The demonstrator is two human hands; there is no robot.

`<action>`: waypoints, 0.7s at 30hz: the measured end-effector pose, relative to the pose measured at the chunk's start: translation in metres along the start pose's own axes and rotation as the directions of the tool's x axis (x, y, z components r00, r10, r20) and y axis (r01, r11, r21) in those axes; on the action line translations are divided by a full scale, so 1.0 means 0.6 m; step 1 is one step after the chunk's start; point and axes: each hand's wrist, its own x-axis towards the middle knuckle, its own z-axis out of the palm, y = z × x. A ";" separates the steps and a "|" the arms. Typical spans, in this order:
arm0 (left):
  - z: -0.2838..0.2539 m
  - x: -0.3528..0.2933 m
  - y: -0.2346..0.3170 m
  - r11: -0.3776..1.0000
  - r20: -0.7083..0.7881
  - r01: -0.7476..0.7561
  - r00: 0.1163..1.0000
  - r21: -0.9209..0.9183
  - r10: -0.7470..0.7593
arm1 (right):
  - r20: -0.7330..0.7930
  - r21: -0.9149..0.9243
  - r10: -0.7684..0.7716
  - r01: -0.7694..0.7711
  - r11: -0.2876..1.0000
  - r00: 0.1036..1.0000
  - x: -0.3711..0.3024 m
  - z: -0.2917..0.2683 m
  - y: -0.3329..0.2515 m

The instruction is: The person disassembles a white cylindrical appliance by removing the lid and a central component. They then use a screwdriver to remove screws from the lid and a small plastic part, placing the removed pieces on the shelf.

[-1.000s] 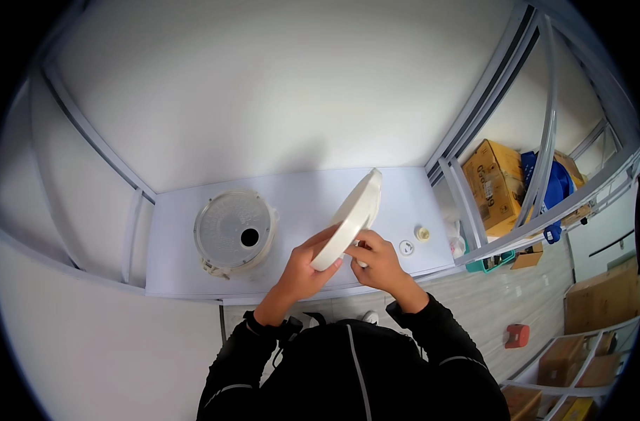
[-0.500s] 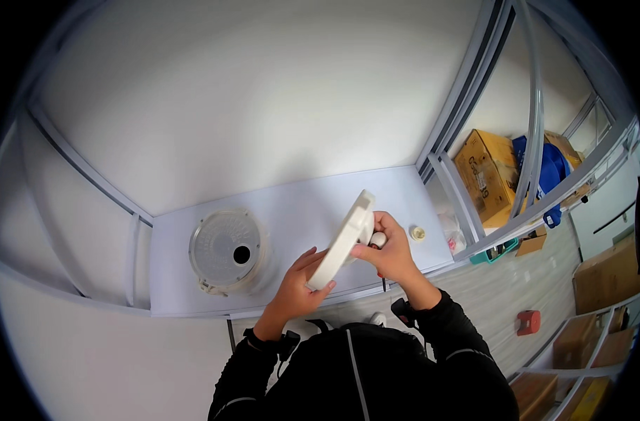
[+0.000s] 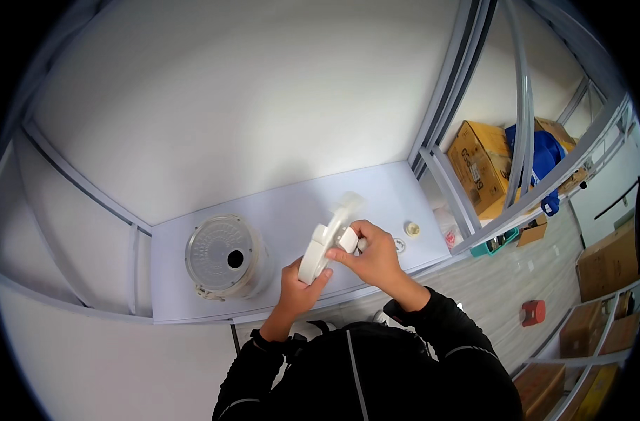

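Above the table's front half I hold a white, thick-rimmed lid-like part (image 3: 316, 254), tilted and seen nearly edge-on. My left hand (image 3: 299, 288) grips its lower end, thumb on one side and fingers on the other. My right hand (image 3: 372, 257) is closed around a small white block (image 3: 348, 240) at the part's side; a rounded white end shows by the fingers. Whether block and part are joined I cannot tell. To the left stands a round white tub (image 3: 258, 268) with a translucent top and a dark round hole. A small cream cap (image 3: 412, 229) lies right of my right hand.
A small white ring-shaped piece (image 3: 398, 245) lies beside my right hand on the pale table (image 3: 172, 309). Grey frame posts (image 3: 450, 91) bound the right side. Beyond are cardboard boxes (image 3: 481, 165), a teal crate (image 3: 495, 245) and a red stool (image 3: 533, 312).
The white part has turned and come slightly left and lower, its upper end blurred. My right hand has moved left with it. The ring-shaped piece has come into sight.
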 end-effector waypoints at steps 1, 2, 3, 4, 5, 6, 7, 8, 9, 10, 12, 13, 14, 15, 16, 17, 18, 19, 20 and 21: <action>0.005 -0.001 -0.002 1.000 -0.036 0.007 0.999 -0.007 -0.007 | -0.047 -0.035 -0.029 0.028 0.999 0.998 -0.001 0.005 0.002; 0.009 -0.002 -0.002 1.000 -0.073 0.014 0.997 -0.014 -0.015 | -0.050 -0.021 -0.029 0.028 0.999 0.998 -0.002 0.007 0.001; 0.013 -0.002 -0.002 1.000 -0.110 0.021 0.994 -0.023 -0.023 | -0.053 -0.011 -0.027 0.026 1.000 0.998 -0.003 0.008 0.001; 0.016 -0.003 -0.002 0.999 -0.126 0.032 0.991 -0.034 -0.036 | -0.055 0.000 -0.026 0.026 1.000 0.998 -0.003 0.009 0.001; 0.017 -0.003 -0.002 0.998 -0.142 0.043 0.989 -0.044 -0.049 | -0.069 0.025 -0.047 0.049 0.998 0.997 -0.004 0.009 0.002; 0.020 -0.002 0.000 0.997 -0.154 0.054 0.986 -0.056 -0.062 | -0.086 0.048 -0.065 0.069 0.996 0.994 -0.006 0.007 0.005; 0.018 0.001 0.003 1.000 -0.129 0.018 0.991 -0.016 -0.020 | -0.104 0.070 -0.082 0.090 0.994 0.991 -0.008 0.005 0.008; 0.013 0.006 0.008 1.000 -0.102 -0.020 0.994 0.023 0.022 | -0.097 0.053 -0.105 0.111 0.992 0.990 -0.007 0.002 0.009; 0.009 0.007 0.013 0.996 -0.079 -0.057 0.995 0.063 0.061 | -0.085 0.039 -0.130 0.134 0.990 0.988 -0.004 0.000 0.008; 0.009 0.006 0.014 0.997 -0.071 -0.048 0.996 0.054 0.052 | -0.073 0.025 -0.155 0.157 0.987 0.985 -0.002 -0.002 0.007; 0.008 0.002 0.015 0.999 -0.055 -0.032 0.998 0.037 0.034 | -0.063 0.039 -0.145 0.148 0.988 0.987 -0.002 -0.004 0.003; 0.009 0.000 0.014 0.999 -0.058 -0.016 0.998 0.029 0.018 | -0.058 0.046 -0.141 0.144 0.989 0.988 -0.002 -0.006 0.000; 0.010 -0.003 0.011 1.000 -0.059 0.000 0.998 0.021 0.001 | -0.034 0.042 -0.136 0.137 0.990 0.990 -0.001 -0.009 -0.001; 0.011 -0.004 0.015 1.000 -0.058 0.017 0.998 0.013 -0.016 | -0.012 0.038 -0.129 0.129 0.991 0.992 -0.001 -0.011 -0.003; 0.014 -0.004 0.020 1.000 -0.069 -0.006 0.998 0.027 0.008 | 0.010 0.034 -0.121 0.120 0.992 0.993 -0.002 -0.014 -0.003; 0.018 -0.003 0.028 0.999 -0.079 -0.028 0.996 0.041 0.031 | 0.007 0.042 -0.121 0.120 0.992 0.993 -0.003 -0.016 -0.002; 0.021 -0.002 0.035 0.997 -0.091 -0.049 0.994 0.055 0.054 | 0.005 0.049 -0.120 0.120 0.992 0.993 -0.004 -0.020 0.000; 0.020 -0.002 0.033 0.999 -0.097 0.000 0.995 0.053 0.005 | 0.004 0.057 -0.120 0.119 0.991 0.993 -0.006 -0.023 0.002; 0.017 -0.003 0.028 0.997 -0.104 0.050 0.994 0.052 -0.044 | -0.037 0.013 -0.195 0.195 0.981 0.980 -0.009 -0.025 0.006; 0.014 -0.002 0.022 0.994 -0.111 0.096 0.990 0.048 -0.090 | -0.074 -0.036 -0.273 0.271 0.962 0.959 -0.011 -0.027 0.012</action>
